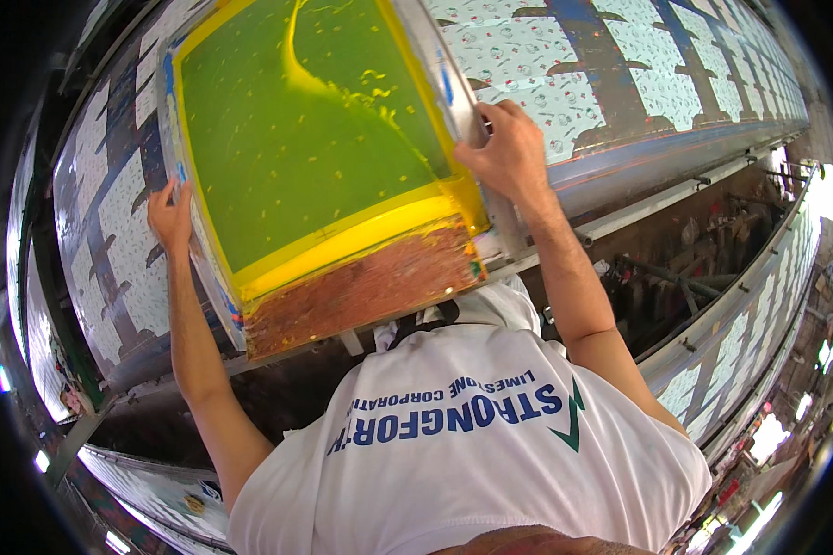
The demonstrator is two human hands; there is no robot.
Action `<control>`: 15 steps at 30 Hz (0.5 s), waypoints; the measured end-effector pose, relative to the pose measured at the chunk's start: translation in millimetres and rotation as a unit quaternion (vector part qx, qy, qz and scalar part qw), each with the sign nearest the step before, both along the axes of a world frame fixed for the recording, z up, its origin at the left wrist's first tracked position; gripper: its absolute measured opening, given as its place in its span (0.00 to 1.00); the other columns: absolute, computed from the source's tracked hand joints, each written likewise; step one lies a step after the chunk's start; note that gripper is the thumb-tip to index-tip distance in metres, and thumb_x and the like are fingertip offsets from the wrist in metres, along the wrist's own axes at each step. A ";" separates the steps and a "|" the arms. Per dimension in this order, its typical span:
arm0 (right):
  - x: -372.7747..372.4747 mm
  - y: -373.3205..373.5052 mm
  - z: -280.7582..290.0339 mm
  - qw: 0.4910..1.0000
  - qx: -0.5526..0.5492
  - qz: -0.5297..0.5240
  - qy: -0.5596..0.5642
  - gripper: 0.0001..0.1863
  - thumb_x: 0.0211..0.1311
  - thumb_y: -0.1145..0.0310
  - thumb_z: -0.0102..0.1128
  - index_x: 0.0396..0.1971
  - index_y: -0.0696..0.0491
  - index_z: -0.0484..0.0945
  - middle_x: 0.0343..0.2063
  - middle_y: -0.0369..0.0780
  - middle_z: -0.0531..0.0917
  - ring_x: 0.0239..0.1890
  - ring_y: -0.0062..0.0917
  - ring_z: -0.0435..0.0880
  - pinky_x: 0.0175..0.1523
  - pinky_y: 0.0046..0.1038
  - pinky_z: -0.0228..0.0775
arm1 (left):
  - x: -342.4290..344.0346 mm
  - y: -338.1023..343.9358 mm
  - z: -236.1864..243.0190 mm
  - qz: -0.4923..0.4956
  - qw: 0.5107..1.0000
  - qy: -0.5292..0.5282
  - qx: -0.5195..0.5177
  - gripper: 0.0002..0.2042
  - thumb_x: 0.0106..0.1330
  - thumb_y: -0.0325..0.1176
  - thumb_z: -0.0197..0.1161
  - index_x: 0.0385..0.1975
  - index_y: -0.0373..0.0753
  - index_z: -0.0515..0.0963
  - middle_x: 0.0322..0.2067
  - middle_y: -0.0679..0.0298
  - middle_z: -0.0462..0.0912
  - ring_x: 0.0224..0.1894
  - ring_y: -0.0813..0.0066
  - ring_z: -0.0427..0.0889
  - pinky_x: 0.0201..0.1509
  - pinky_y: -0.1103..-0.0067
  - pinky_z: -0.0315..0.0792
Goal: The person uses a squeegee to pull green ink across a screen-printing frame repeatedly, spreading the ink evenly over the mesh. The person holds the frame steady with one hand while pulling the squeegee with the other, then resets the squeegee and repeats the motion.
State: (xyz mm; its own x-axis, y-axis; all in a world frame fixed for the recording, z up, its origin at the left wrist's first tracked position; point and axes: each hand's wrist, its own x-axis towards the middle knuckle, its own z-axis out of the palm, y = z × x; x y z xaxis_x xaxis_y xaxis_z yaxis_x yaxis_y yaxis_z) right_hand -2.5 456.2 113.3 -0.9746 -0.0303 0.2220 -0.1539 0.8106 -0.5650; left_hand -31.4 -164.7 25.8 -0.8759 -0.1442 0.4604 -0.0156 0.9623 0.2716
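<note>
A large screen-printing frame (pixel 451 76) spans the space before me, its green mesh (pixel 296 139) bordered in yellow. A streak of wet yellow ink (pixel 319 86) curves across the mesh, with small spots around it. Along the frame's near end lies a reddish-brown wooden board (pixel 361 294), stained with yellow. My left hand (pixel 170 220) grips the frame's left side, thumb and fingers around the rim. On the right side, my right hand (pixel 511 153) is closed over the opposite rim, thumb toward the mesh. The frame hides the surface directly beneath it.
A long printing table (pixel 611 171) runs under the frame, with white printed cloth pieces (pixel 662 95) in rows on it. A metal rail (pixel 666 202) follows its near edge. Another table with cloth pieces (pixel 727 351) stands behind me to the right, across a cluttered gap.
</note>
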 end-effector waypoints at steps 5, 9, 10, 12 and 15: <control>-8.6 -47.6 -15.5 0.999 0.016 -0.002 0.034 0.23 0.50 0.60 0.75 0.45 0.58 0.88 0.39 0.49 0.86 0.42 0.47 0.88 0.48 0.45 0.81 | -6.0 -37.2 8.3 0.040 0.999 -0.022 0.012 0.23 0.61 0.47 0.81 0.52 0.41 0.92 0.37 0.55 0.85 0.43 0.56 0.86 0.50 0.63 0.78; -7.5 -11.0 -45.2 0.999 0.038 -0.003 -0.002 0.21 0.51 0.59 0.75 0.44 0.55 0.88 0.38 0.48 0.85 0.41 0.47 0.87 0.47 0.44 0.81 | 3.6 9.0 -11.9 0.041 0.999 -0.009 0.032 0.23 0.60 0.46 0.81 0.52 0.41 0.92 0.37 0.56 0.85 0.42 0.56 0.86 0.49 0.64 0.79; -6.7 10.5 -51.7 0.999 0.039 0.002 -0.012 0.21 0.51 0.59 0.75 0.44 0.55 0.88 0.37 0.48 0.85 0.41 0.46 0.87 0.47 0.44 0.81 | 5.7 33.6 -19.8 0.044 0.998 0.018 0.032 0.22 0.60 0.46 0.81 0.52 0.42 0.92 0.36 0.57 0.85 0.41 0.57 0.86 0.47 0.65 0.79; -5.6 59.2 -62.1 0.999 0.054 -0.007 0.003 0.21 0.51 0.59 0.75 0.43 0.55 0.87 0.37 0.48 0.84 0.39 0.46 0.87 0.46 0.44 0.81 | 8.7 86.8 -32.3 0.044 0.998 0.010 0.047 0.22 0.59 0.45 0.81 0.52 0.42 0.92 0.36 0.59 0.84 0.40 0.59 0.86 0.46 0.66 0.80; -7.5 109.6 -70.2 1.000 0.028 -0.012 0.006 0.25 0.50 0.60 0.76 0.47 0.59 0.87 0.39 0.49 0.84 0.39 0.46 0.87 0.46 0.44 0.81 | 12.2 144.9 -32.5 0.069 0.996 0.010 0.052 0.22 0.58 0.44 0.82 0.51 0.43 0.93 0.34 0.62 0.82 0.38 0.63 0.85 0.44 0.66 0.79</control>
State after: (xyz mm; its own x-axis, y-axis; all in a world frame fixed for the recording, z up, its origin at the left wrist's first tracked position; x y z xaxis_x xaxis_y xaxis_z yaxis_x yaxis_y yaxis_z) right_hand -10.0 565.8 43.1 -0.9723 -0.0198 0.2328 -0.1411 0.8441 -0.5173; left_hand -19.2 -19.8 -6.7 -0.8349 -0.3110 0.4540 -0.1402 0.9180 0.3709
